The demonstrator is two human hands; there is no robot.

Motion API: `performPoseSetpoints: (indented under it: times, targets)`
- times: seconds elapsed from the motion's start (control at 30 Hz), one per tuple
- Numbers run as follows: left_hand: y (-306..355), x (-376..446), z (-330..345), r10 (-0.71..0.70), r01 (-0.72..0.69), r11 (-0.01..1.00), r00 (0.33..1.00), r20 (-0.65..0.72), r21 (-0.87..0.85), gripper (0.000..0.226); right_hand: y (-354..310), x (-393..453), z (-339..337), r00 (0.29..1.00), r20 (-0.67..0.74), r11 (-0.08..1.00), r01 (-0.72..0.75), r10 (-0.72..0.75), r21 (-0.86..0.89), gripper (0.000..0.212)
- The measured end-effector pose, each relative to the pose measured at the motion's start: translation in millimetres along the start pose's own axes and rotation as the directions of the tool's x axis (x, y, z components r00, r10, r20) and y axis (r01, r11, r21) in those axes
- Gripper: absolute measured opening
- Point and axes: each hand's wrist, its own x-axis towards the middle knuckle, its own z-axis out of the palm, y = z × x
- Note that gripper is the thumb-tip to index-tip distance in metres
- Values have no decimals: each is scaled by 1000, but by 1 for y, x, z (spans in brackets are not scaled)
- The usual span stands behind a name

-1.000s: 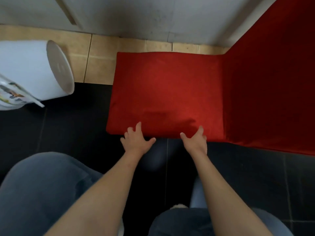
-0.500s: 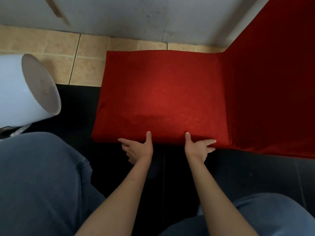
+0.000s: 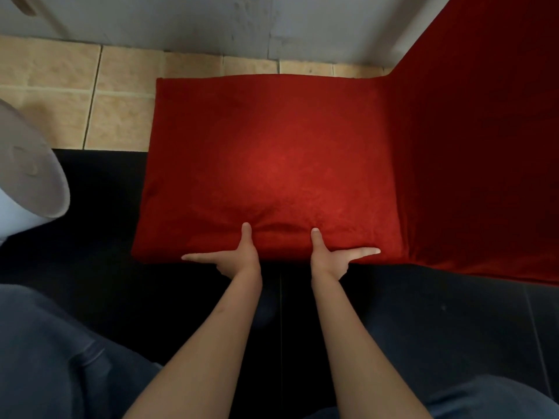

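Cushion (image 3: 272,164) is pinched at its near edge by the left hand (image 3: 234,258) and right hand (image 3: 331,258): thumbs on top, index fingers laid along the edge, the rest hidden underneath. The bulk is spread straight ahead of both hands, long side crosswise, neither hand nearer.

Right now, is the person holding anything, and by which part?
Yes: the left hand and right hand both hold the red cushion by its near edge, thumbs pressed on top.
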Motion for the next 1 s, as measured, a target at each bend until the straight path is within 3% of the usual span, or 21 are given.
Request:
performPoseSetpoints:
  times: [0.13, 0.33, 0.53, 0.8, 1.0]
  targets:
    - [-2, 2, -2, 17, -17, 1000, 1000, 23, -23, 139, 4, 3, 1, 1000, -13, 1000, 23, -22, 15, 136]
    - [-12, 4, -13, 90, -99, 991, 991, 101, 92, 141, 10, -2, 5, 997, -43, 998, 58, -57, 32, 132]
    - [-12, 3, -10, -2, -1, 999, 997, 72, 47, 144, 11, -4, 9, 997, -71, 997, 42, -37, 63, 132]
    - [-14, 9, -8, -20, 23, 999, 996, 88, -38, 145, 13, 4, 8, 997, -66, 985, -28, 40, 171, 143]
    - [-17, 11, -8, -16, 25, 996, 994, 106, -83, 144, 15, 11, 9, 999, -43, 976, -10, 20, 216, 145]
